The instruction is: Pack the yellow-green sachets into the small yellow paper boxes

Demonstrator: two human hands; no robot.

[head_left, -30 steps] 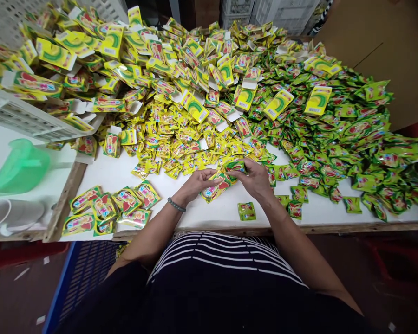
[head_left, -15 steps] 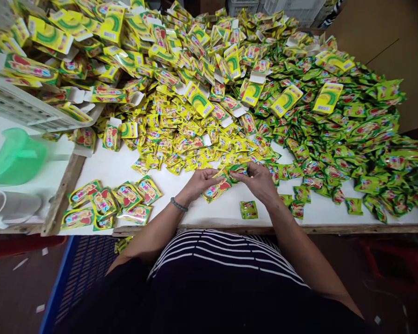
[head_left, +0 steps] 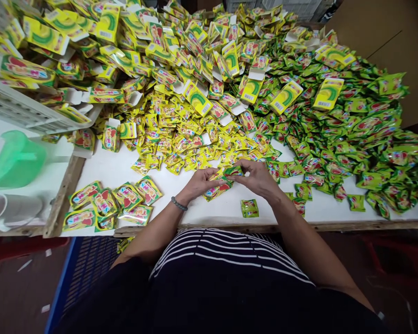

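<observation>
My left hand (head_left: 202,182) is closed on a small yellow and green candy box (head_left: 218,189), held just above the white tabletop. In my right hand (head_left: 252,176) a green candy packet (head_left: 234,171) is pinched at the box's right end; the fingers partly hide whether it has entered the opening. A loose green packet (head_left: 250,208) lies below my right hand. Beyond both hands spreads a heap of yellow packets (head_left: 177,125), with a heap of green packets (head_left: 334,157) to its right.
Several filled-looking boxes (head_left: 127,195) lie at the left. Open boxes (head_left: 106,23) are piled at the back. A white basket (head_left: 38,111), a green scoop (head_left: 17,160) and a white mug (head_left: 14,208) stand far left. A blue crate (head_left: 76,278) is below the table edge.
My right hand has moved left with the green packet, closer to the box and my left hand. The left hand has barely moved. The view has shifted slightly.
</observation>
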